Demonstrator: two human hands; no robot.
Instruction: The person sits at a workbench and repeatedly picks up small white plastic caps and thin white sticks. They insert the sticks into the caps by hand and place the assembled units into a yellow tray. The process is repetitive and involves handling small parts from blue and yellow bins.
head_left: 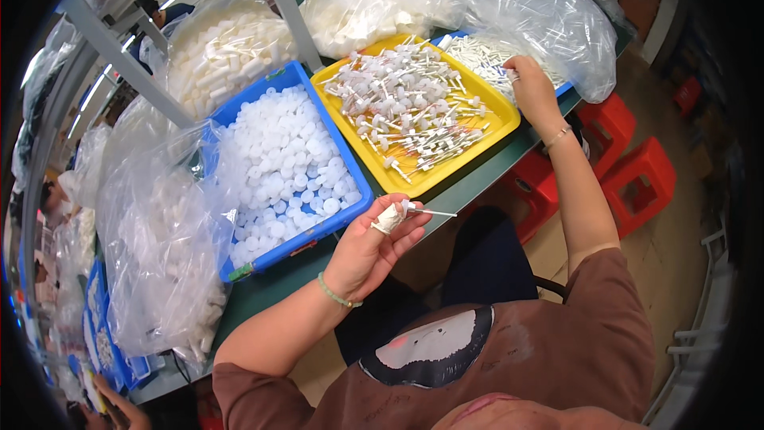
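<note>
My left hand [368,248], its thumb wrapped in white tape [388,220], pinches a thin white stem with a translucent cap [434,212]. It is just in front of the yellow tray [426,185], which holds a heap of similar capped stems [406,99]. My right hand [536,94] reaches to the far right, with its fingertips closed over the small white tubes [485,56] in a blue tray [565,88]. Something small and white shows at those fingertips, but I cannot make out what it is.
A larger blue tray [362,197] of translucent round caps [286,151] stands left of the yellow tray. Clear bags [231,52] of white parts line the back and left of the green table [263,296]. Red stools [637,183] stand at the right.
</note>
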